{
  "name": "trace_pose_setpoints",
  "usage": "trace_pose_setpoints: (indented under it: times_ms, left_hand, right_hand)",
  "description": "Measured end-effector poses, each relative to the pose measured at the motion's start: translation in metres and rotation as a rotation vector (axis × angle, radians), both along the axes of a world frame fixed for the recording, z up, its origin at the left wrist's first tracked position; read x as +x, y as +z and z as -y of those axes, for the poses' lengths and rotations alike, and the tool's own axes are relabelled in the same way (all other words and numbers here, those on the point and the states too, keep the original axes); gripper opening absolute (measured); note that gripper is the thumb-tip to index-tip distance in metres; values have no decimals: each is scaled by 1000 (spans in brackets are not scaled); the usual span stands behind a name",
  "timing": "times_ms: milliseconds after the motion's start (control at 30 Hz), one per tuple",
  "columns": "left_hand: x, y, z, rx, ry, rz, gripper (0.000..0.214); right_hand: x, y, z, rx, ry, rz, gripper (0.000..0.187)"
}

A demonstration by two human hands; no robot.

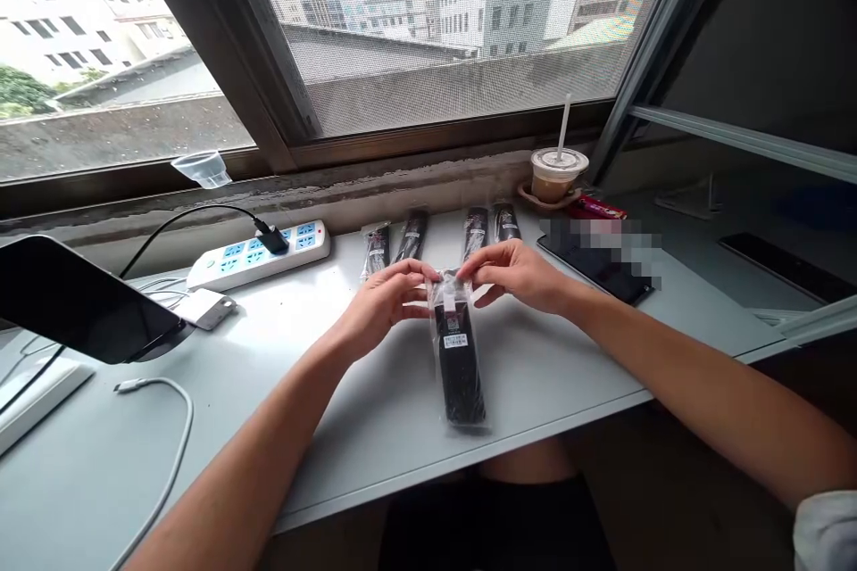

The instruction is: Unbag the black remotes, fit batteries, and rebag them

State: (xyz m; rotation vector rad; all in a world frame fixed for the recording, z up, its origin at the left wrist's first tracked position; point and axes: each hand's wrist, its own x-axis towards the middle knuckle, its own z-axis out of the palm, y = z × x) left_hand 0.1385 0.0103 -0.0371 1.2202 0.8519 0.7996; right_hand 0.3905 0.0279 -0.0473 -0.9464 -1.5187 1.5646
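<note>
Both your hands are on it now: your left hand (383, 302) pinches the top edge of the clear plastic packet (457, 355) from one side, your right hand (512, 272) pinches it from the other, fingertips closed on the crinkly film just above a white label. The packet is long and narrow, glossy, with a dark, dense bundle filling its lower part, and it lies lengthways on the pale grey worktop (348, 401), its far end lifted slightly between your fingers. Just beyond your hands, four more slim packets (438, 236) of the same kind lie side by side near the window ledge, shiny film over black contents. To the left, a white power strip (258, 254) with blue sockets carries one black plug; a white cable (175, 428) curls across the smooth surface, and a dark, flat tablet (73, 299) leans in at the edge. To the right of the packets, a lidded plastic cup (558, 174) with a straw sits on a coaster, a black phone (603, 263) lying flat below it.
</note>
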Motion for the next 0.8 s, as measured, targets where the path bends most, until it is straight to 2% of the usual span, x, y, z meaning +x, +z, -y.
trace_pose_setpoints:
  times_ms: [67, 133, 300, 433, 533, 633, 800]
  left_hand:
    - [3, 2, 3, -35, -29, -2, 27]
    - [6, 2, 5, 7, -18, -55, 32]
    - [6, 0, 5, 69, 49, -112, 44]
    - [4, 3, -8, 98, 160, -150, 50]
    - [8, 10, -30, 154, 260, -297, 50]
    - [20, 13, -61, 319, 303, -544, 47]
    - [49, 2, -119, 453, 384, -684, 40]
  right_hand:
    - [0, 0, 0, 19, 18, 11, 17]
    - [1, 1, 1, 33, 27, 10, 18]
    - [-1, 3, 1, 30, 18, 4, 20]
    - [1, 7, 0, 67, -68, 13, 22]
    - [5, 10, -3, 141, -159, 5, 21]
    - [8, 11, -6, 179, -204, -24, 21]
    - [11, 11, -9, 197, -203, -39, 23]
